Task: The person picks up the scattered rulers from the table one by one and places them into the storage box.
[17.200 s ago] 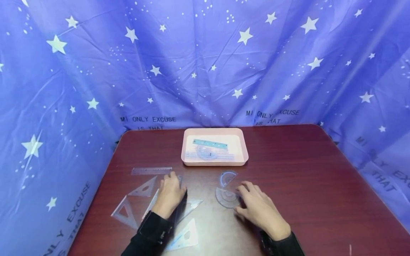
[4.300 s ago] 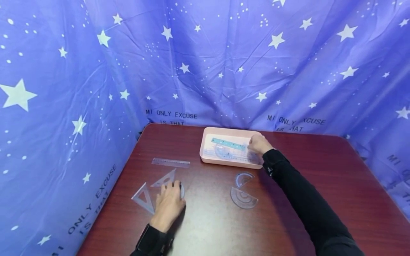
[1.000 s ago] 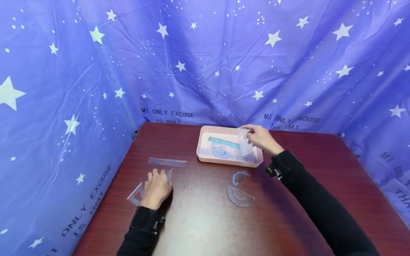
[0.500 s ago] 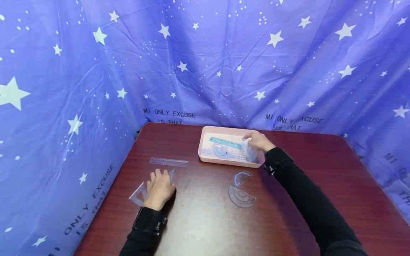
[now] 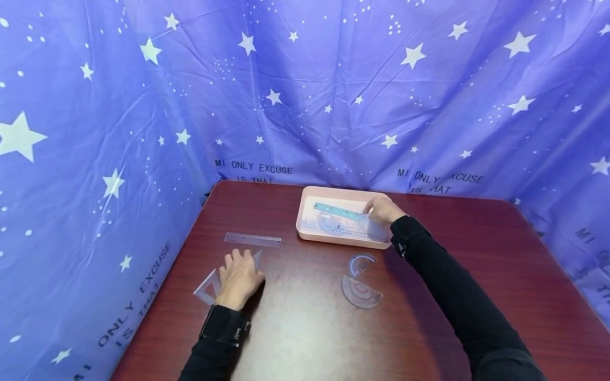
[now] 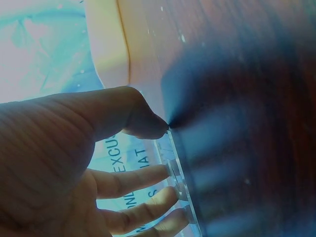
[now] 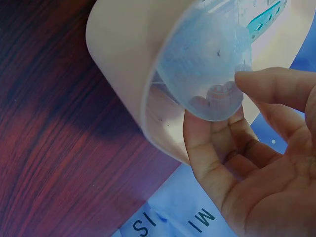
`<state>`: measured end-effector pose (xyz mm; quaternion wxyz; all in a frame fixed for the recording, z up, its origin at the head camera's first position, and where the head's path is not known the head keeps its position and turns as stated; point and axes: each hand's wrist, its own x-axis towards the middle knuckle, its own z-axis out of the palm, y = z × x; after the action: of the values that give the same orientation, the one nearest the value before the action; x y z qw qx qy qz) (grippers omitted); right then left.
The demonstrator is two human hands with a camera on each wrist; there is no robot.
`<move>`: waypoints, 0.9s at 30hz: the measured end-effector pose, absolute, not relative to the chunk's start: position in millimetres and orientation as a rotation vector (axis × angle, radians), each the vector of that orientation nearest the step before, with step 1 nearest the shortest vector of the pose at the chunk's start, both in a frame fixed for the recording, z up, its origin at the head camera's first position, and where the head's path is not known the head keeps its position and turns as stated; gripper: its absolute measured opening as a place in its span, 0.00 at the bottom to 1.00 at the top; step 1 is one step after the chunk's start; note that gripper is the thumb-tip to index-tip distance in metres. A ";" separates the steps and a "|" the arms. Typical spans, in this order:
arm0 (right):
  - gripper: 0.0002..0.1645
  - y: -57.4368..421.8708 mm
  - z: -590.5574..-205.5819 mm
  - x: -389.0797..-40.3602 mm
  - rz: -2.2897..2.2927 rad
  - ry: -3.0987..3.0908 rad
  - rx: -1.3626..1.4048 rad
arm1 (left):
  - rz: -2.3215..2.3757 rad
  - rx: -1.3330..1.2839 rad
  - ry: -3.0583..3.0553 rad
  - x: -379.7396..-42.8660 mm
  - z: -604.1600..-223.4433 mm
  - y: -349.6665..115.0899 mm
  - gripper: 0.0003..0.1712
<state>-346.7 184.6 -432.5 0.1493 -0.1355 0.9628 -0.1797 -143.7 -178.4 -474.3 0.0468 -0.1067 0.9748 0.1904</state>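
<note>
At the right end of the pink tray (image 5: 305, 235), my right hand (image 5: 384, 210) pinches a clear, curved-edged protractor (image 7: 205, 69) between thumb and fingers, low inside the tray. My left hand (image 5: 238, 275) is down on the table, its thumb tip and fingertips on the edge of a clear set square (image 5: 258, 259), mostly hidden under the hand. A second set square (image 5: 206, 287) lies just left of that hand. In the tray are a teal ruler (image 5: 337, 210), another clear protractor (image 5: 329, 223) and other overlapping clear pieces.
A clear ruler (image 5: 252, 239) lies beyond my left hand. In front of the tray lie a small blue-marked protractor (image 5: 360, 264) and a larger clear protractor (image 5: 361, 292). The dark red table (image 5: 305, 338) meets a blue star-patterned curtain (image 5: 305, 106) behind.
Over the last second my right hand lowers the protractor flatter into the tray; my left hand stays nearly still. Compared with 17 seconds ago, several set squares have left the table's near left.
</note>
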 end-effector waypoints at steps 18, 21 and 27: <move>0.21 193.6 -420.2 -338.4 -0.498 2.796 -0.558 | 0.613 -0.332 3.041 -145.4 -482.8 -178.2 0.40; 0.22 192.7 -415.6 -330.0 -0.559 2.800 -0.531 | 0.632 -0.331 3.055 -145.6 -483.4 -176.8 0.41; 0.22 191.5 -406.5 -299.4 -0.743 2.800 -0.571 | 0.700 -0.333 3.078 -146.8 -479.3 -168.8 0.39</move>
<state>-299.4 191.5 -406.5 0.0945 -0.1927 0.9440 -0.2505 -146.8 -168.8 -479.3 -0.0164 -0.1048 0.9696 0.2204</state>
